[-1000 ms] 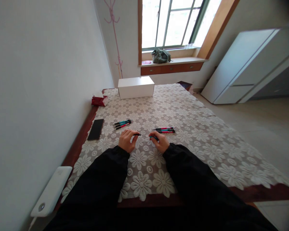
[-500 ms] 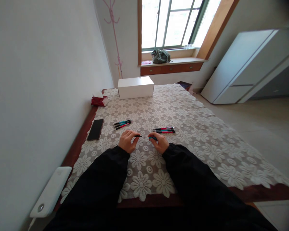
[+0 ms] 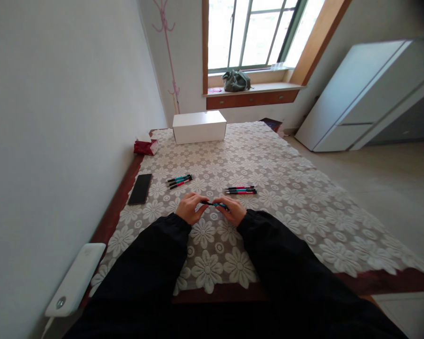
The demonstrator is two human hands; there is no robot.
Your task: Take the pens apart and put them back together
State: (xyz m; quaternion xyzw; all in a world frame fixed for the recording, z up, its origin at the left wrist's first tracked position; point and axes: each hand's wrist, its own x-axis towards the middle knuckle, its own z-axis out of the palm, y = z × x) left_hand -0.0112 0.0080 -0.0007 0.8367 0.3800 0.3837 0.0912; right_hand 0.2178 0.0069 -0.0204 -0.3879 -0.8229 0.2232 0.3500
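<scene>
Hands (image 3: 191,208) closer together, window (image 3: 261,40) beyond tablecloth (image 3: 286,188)

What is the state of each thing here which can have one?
Pen: held; whether fully joined, I cannot tell.
Left hand: pinching its black part.
Right hand: pinching its teal part.
Left pen group: lying flat, close together.
Right pen group: lying flat, close together.
Smartphone: flat, screen dark.
White box: closed.
Tissue pack: open on top.
Refrigerator: shut.
</scene>
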